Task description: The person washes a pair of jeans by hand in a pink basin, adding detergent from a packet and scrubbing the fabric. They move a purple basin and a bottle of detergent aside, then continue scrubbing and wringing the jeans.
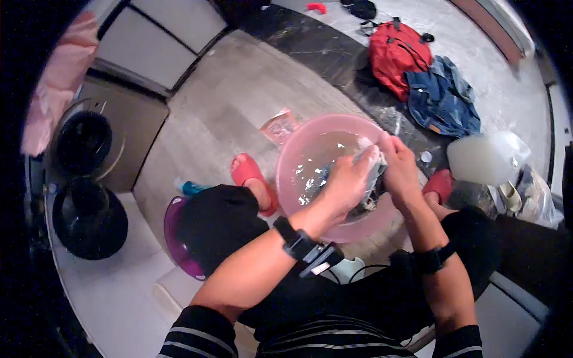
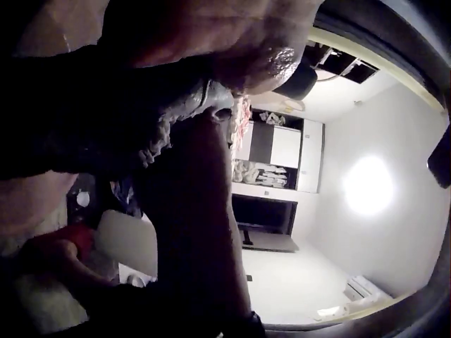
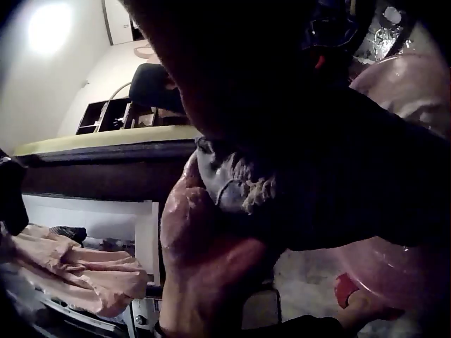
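A wet, dark grey cloth item (image 1: 373,179) with a light, frayed-looking part is bunched between both hands over a pink basin (image 1: 289,173) of water. The left hand (image 1: 349,182) grips it from the left, fingers curled round it. From the right, the right hand (image 1: 400,167) pinches its upper part, close against the left hand. In the left wrist view the grey cloth (image 2: 187,113) shows wrinkled between the hands; in the right wrist view the cloth (image 3: 239,183) lies against a wet palm. Several fingertips are hidden by the cloth and by shadow.
Red slippers (image 1: 243,170) are on the feet beside the basin. A red backpack (image 1: 397,56), denim clothing (image 1: 444,98) and a whitish jug (image 1: 486,156) lie at the right. A plastic packet (image 1: 279,126) touches the floor behind the basin; a purple basin (image 1: 173,232) stands left.
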A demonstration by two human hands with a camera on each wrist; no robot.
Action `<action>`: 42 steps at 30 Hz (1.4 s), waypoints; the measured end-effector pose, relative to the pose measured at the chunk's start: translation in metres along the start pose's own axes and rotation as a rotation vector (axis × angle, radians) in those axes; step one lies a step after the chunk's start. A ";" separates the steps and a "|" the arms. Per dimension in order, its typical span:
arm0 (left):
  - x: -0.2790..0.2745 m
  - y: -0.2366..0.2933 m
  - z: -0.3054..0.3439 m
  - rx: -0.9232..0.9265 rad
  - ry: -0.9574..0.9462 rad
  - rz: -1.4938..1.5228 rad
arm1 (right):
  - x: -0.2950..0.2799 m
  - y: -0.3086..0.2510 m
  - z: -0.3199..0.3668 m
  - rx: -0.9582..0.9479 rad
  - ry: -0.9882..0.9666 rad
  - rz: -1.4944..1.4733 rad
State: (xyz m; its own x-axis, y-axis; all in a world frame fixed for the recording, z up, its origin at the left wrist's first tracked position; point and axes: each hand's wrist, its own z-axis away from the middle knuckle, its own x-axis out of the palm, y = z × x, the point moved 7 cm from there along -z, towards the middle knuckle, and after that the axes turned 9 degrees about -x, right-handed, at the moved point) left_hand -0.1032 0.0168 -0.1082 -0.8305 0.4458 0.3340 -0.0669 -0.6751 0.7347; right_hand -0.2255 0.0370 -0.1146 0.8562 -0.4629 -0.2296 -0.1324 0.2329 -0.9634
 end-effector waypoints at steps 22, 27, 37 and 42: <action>-0.034 0.091 0.052 0.140 -0.560 0.702 | -0.010 0.004 0.006 0.041 -0.101 -0.030; -0.036 0.095 0.047 0.189 -0.515 0.550 | -0.012 0.009 0.003 0.032 -0.114 0.062; -0.127 0.214 0.199 0.788 0.250 -0.117 | -0.019 0.010 -0.002 -0.034 -0.066 0.080; -0.221 0.168 0.273 0.677 0.735 -0.277 | -0.015 0.005 0.002 -0.012 -0.105 0.010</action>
State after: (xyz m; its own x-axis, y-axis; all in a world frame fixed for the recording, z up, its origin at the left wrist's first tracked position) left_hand 0.2202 -0.0351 0.1027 -0.9812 -0.0867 -0.1726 -0.1705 -0.0311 0.9849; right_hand -0.2386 0.0466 -0.1153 0.9024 -0.3679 -0.2242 -0.1468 0.2265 -0.9629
